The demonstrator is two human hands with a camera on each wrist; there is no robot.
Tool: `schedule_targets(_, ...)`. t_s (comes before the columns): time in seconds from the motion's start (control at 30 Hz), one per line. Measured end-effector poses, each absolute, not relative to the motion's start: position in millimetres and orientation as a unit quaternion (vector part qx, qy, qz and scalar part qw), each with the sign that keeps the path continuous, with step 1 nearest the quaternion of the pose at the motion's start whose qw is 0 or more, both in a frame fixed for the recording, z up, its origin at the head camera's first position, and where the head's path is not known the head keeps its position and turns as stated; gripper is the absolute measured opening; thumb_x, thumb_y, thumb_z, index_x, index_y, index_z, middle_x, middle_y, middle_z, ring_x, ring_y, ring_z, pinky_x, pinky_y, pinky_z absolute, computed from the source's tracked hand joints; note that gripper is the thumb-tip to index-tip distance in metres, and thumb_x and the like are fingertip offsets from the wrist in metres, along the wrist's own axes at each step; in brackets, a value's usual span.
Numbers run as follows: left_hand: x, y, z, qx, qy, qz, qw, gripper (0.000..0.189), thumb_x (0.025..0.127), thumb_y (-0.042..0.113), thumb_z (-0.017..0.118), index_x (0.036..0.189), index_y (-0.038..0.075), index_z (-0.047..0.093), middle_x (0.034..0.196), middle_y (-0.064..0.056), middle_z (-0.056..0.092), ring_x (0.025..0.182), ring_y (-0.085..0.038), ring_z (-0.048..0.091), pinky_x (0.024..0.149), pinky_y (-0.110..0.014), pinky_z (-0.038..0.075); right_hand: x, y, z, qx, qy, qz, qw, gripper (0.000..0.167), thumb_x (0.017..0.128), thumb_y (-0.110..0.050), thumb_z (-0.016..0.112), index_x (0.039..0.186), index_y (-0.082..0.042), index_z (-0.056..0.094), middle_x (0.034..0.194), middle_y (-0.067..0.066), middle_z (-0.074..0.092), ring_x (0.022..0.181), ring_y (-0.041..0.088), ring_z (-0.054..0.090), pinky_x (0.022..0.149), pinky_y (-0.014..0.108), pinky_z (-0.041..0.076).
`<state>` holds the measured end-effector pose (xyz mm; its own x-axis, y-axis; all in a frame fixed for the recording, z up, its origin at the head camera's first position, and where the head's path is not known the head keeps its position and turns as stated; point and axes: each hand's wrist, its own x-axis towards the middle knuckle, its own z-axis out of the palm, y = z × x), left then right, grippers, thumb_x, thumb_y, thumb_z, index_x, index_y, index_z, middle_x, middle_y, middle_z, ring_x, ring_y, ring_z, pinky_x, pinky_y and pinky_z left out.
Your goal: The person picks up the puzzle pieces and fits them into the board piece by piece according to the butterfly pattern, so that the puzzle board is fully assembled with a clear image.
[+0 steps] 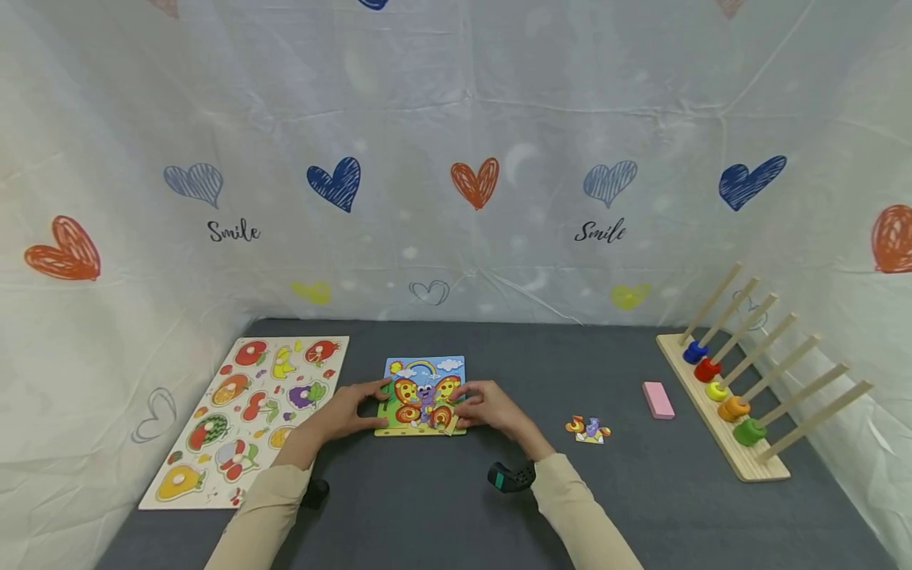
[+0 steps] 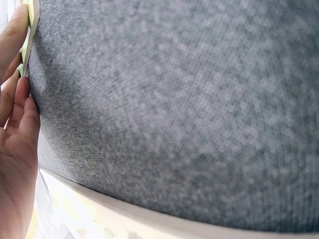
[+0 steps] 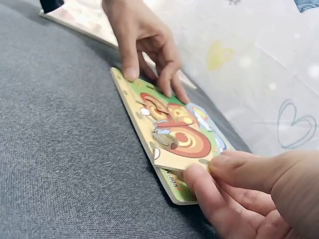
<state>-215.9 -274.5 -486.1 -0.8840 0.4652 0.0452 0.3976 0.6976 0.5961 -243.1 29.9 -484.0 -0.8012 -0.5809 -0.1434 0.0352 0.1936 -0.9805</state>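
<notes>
A butterfly jigsaw puzzle board (image 1: 420, 372) with a rainbow and sky lies flat on the dark cloth. My right hand (image 1: 493, 408) pinches a puzzle piece (image 3: 187, 162) between thumb and fingers at the board's lower right corner. In the right wrist view this piece sits tilted over the board, and part of the printed base shows beneath it. My left hand (image 1: 343, 413) rests against the left side, thumb at the near corner and fingers farther up the edge. Right of the board lies another butterfly jigsaw piece (image 1: 590, 431).
Left of the board is a wooden fruit puzzle (image 1: 214, 372), partly under my left forearm. A pink block (image 1: 659, 400) lies to the right, before a wooden peg rack (image 1: 765, 472) with coloured rings. A white curtain (image 1: 427, 103) with hearts closes off the back.
</notes>
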Motion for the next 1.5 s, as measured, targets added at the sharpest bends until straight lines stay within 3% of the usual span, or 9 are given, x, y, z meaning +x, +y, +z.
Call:
schedule_targets(0.2,-215.6,-274.0,-486.3,0.236,0.920,0.308,0.052,0.069,0.085,0.028,0.074,0.140,-0.002,0.046,0.117,-0.009,0.067,0.124,-0.039,0.048,0.100,-0.057,0.038,-237.7,28.4,-483.8,-0.208,0.794,-0.540,0.185,0.024,0.092,-0.009,0.064,0.113,0.003,0.064,0.085,0.014,0.071,0.062,0.015,0.061,0.054,0.029,0.053)
schedule_targets(0.4,-215.8,-274.1,-486.9,0.229,0.922,0.308,0.053,0.069,0.085,0.029,0.074,0.140,-0.002,0.046,0.117,-0.009,0.067,0.125,-0.039,0.047,0.101,-0.057,0.037,-226.9,23.7,-487.4,-0.215,0.849,-0.474,0.091,0.037,0.075,-0.018,0.084,0.106,-0.003,0.070,0.095,0.011,0.071,0.062,0.008,0.060,0.056,0.024,0.050)
schedule_targets(0.6,-216.2,-274.4,-487.8,0.229,0.922,0.309,0.051,0.068,0.085,0.029,0.074,0.139,-0.001,0.047,0.117,-0.009,0.066,0.126,-0.039,0.047,0.101,-0.057,0.037,-219.3,18.9,-490.9,-0.216,0.868,-0.443,0.049,0.041,0.071,-0.017,0.086,0.106,-0.003,0.073,0.083,0.007,0.069,0.056,0.008,0.054,0.049,0.022,0.043)
schedule_targets(0.83,-216.8,-274.5,-488.0,0.230,0.922,0.308,0.047,0.068,0.084,0.028,0.075,0.139,-0.001,0.047,0.117,-0.010,0.066,0.126,-0.040,0.047,0.100,-0.057,0.038,-209.9,11.7,-491.9,-0.218,0.893,-0.395,0.000,0.046,0.069,-0.025,0.088,0.106,-0.004,0.073,0.103,0.011,0.068,0.090,0.023,0.062,0.074,0.031,0.052)
schedule_targets(1.07,-217.0,-273.6,-488.7,0.226,0.924,0.305,0.053,0.065,0.085,0.029,0.074,0.137,0.000,0.050,0.122,-0.012,0.064,0.126,-0.039,0.046,0.101,-0.056,0.037,-211.7,18.9,-489.9,-0.218,0.876,-0.430,0.020,0.040,0.071,-0.015,0.086,0.107,-0.004,0.073,0.094,0.009,0.069,0.076,0.019,0.062,0.062,0.024,0.050)
schedule_targets(1.23,-215.9,-274.0,-487.3,0.224,0.924,0.306,0.053,0.067,0.084,0.028,0.074,0.138,-0.001,0.048,0.118,-0.011,0.065,0.126,-0.040,0.047,0.101,-0.056,0.037,-217.9,31.0,-485.6,-0.191,0.853,-0.483,0.054,0.041,0.072,-0.007,0.084,0.110,-0.001,0.071,0.103,0.014,0.070,0.086,0.024,0.068,0.068,0.026,0.055)
schedule_targets(1.5,-215.8,-273.8,-487.8,0.227,0.923,0.306,0.054,0.069,0.085,0.028,0.074,0.140,-0.002,0.046,0.116,-0.009,0.067,0.126,-0.039,0.047,0.101,-0.057,0.037,-223.8,41.2,-484.2,-0.202,0.811,-0.542,0.086,0.040,0.075,-0.006,0.081,0.112,0.001,0.070,0.100,0.014,0.072,0.087,0.022,0.069,0.068,0.023,0.055)
